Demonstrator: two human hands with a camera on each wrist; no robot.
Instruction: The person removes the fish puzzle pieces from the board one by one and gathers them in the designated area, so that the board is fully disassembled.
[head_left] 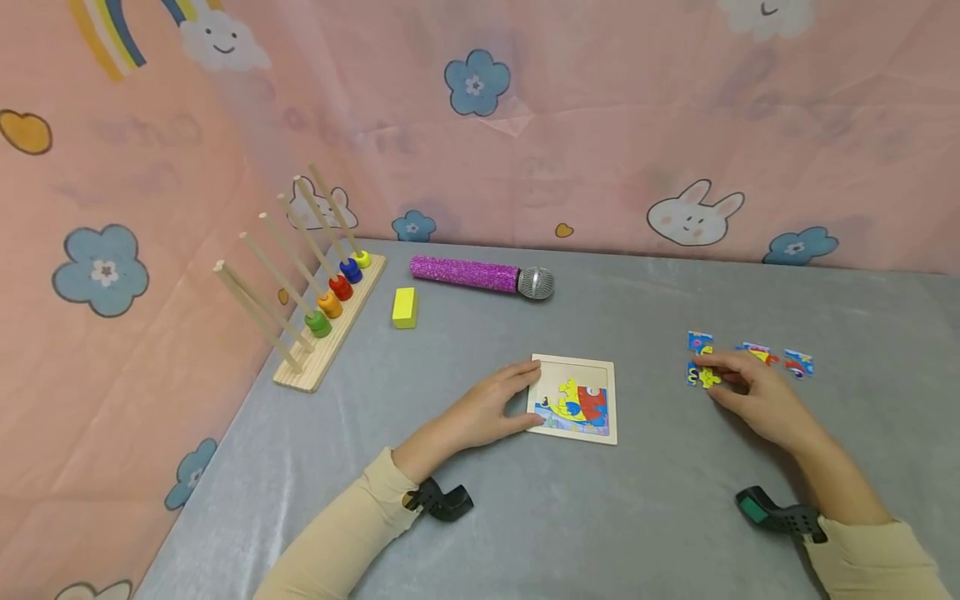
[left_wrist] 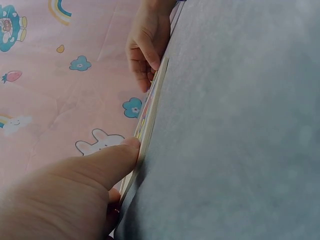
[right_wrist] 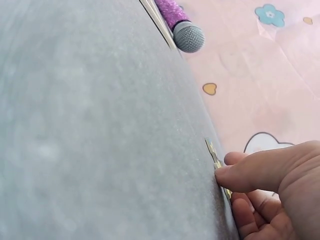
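In the head view, my left hand (head_left: 491, 406) holds the left side of a square wooden puzzle board (head_left: 616, 400), its thumb by the near corner and fingertips by the far corner. Part of a red, yellow and blue picture is laid inside the frame. In the left wrist view, the thumb (left_wrist: 117, 161) presses on the board's rim (left_wrist: 156, 102). To the right, my right hand (head_left: 768, 404) pinches a yellow puzzle piece (head_left: 707, 378) at the table surface. Close around it lie blue pieces (head_left: 701, 340), a red-and-yellow piece (head_left: 763, 354) partly behind the hand, and another piece (head_left: 799, 363).
A purple glitter microphone (head_left: 480, 275) lies behind the board. Left of it are a yellow block (head_left: 405, 308) and a wooden peg stand (head_left: 330, 350) with coloured rings. A pink patterned cloth (head_left: 570, 125) hangs along the grey table's (head_left: 645, 517) back and left.
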